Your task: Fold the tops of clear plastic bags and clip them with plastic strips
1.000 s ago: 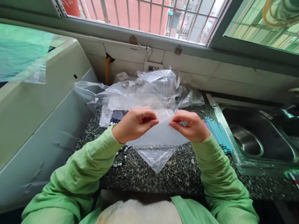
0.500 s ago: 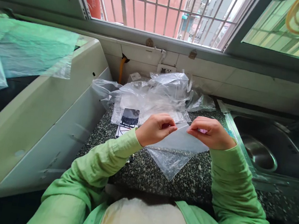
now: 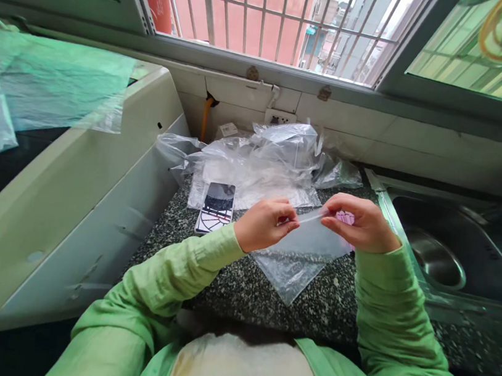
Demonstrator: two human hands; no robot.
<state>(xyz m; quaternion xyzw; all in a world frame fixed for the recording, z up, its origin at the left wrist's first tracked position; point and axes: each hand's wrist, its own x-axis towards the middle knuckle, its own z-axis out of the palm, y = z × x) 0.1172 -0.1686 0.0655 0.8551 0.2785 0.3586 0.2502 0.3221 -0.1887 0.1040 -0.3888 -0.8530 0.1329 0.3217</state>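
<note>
Between my two hands a translucent plastic bag [image 3: 302, 240] is held by its upper edge, which slants up to the right. My left hand [image 3: 267, 223] pinches one end of that edge, and my right hand [image 3: 360, 223] pinches the other end. Pink printing or a pink item [image 3: 344, 217] shows behind my right fingers; I cannot tell which. Below the held bag, the corner of another clear plastic bag [image 3: 287, 278] lies on the speckled counter. A phone [image 3: 216, 208] lies to the left of my left hand.
A heap of clear plastic bags [image 3: 273, 160] is piled at the back by the wall socket [image 3: 280, 117]. On the right is a metal sink [image 3: 437, 258]. A white appliance [image 3: 103, 204] stands at the left, with plastic sheeting [image 3: 60, 83] over it. Behind is a barred window.
My right hand has turned and shifted slightly right, and my left hand has dropped a little. The bag's upper edge now stretches visibly between them, and more pink shows.
</note>
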